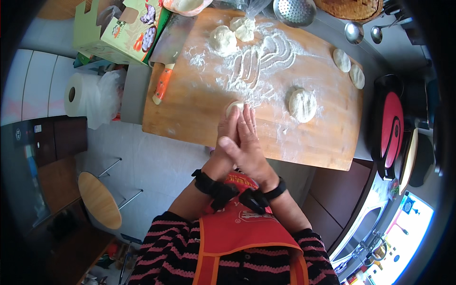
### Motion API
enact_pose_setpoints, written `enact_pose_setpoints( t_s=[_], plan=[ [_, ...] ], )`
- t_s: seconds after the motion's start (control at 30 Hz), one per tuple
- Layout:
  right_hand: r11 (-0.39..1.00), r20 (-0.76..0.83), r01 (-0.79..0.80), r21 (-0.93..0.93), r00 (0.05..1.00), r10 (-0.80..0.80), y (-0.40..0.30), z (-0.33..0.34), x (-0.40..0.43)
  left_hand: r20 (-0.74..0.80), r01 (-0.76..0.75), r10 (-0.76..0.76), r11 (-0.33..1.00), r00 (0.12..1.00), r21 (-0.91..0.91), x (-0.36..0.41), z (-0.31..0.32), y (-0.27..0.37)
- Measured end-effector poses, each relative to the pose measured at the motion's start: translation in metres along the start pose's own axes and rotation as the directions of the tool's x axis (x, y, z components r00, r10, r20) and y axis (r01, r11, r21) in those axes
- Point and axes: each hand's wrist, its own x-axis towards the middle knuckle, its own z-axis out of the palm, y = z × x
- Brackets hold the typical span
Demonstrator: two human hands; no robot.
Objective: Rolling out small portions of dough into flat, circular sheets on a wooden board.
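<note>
My left hand point(226, 132) and my right hand point(249, 144) are pressed palm to palm above the front part of a wooden board point(185, 124). Between them is a small piece of dough point(236, 105), its pale edge showing at the fingertips; the rest of it is hidden. To the right lies a flattened round of dough point(302, 105) with finger dents. At the far side sit a smooth dough lump point(223, 40) and a rougher dough lump point(244, 29). Two flat dough ovals point(342, 60) point(357, 76) rest by the board's right edge.
White flour point(249, 67) is streaked over the board's middle. A cleaver point(173, 42) with an orange handle lies at the left edge, beside a cardboard box point(121, 32). A skimmer point(295, 11) is at the back. A red electric griddle point(391, 131) stands on the right.
</note>
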Motion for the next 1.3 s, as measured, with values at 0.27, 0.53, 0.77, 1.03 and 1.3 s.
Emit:
enact_pose_setpoints(
  t_s=[0.27, 0.53, 0.77, 1.03, 1.3],
  plan=[
    [0.558, -0.211, -0.063, 0.827, 0.886, 0.412, 0.027, -0.040, 0.012, 0.270, 0.303, -0.180, 0.786, 0.946, -0.539, 0.009, 0.005, 0.038],
    [-0.506, 0.324, -0.111, 0.856, 0.876, 0.356, 0.042, -0.006, -0.007, 0.376, -0.390, 0.290, -0.008, 0.880, 0.921, 0.030, -0.009, 0.024],
    [-0.525, 0.284, 0.010, 0.851, 0.833, 0.475, 0.054, -0.025, -0.011, 0.617, -0.474, 0.085, -0.561, 0.783, 0.679, 0.121, -0.007, 0.032],
    [-0.360, 0.179, 0.017, 0.933, 0.845, 0.504, 0.050, -0.027, -0.001, 0.636, -0.588, 0.025, 0.411, 0.771, 0.697, 0.038, -0.014, 0.010],
    [0.880, 0.067, -0.267, 0.394, 0.963, 0.262, 0.031, -0.003, -0.010, 0.336, -0.250, 0.108, 0.873, 0.936, 0.418, 0.041, -0.013, -0.008]
  ],
)
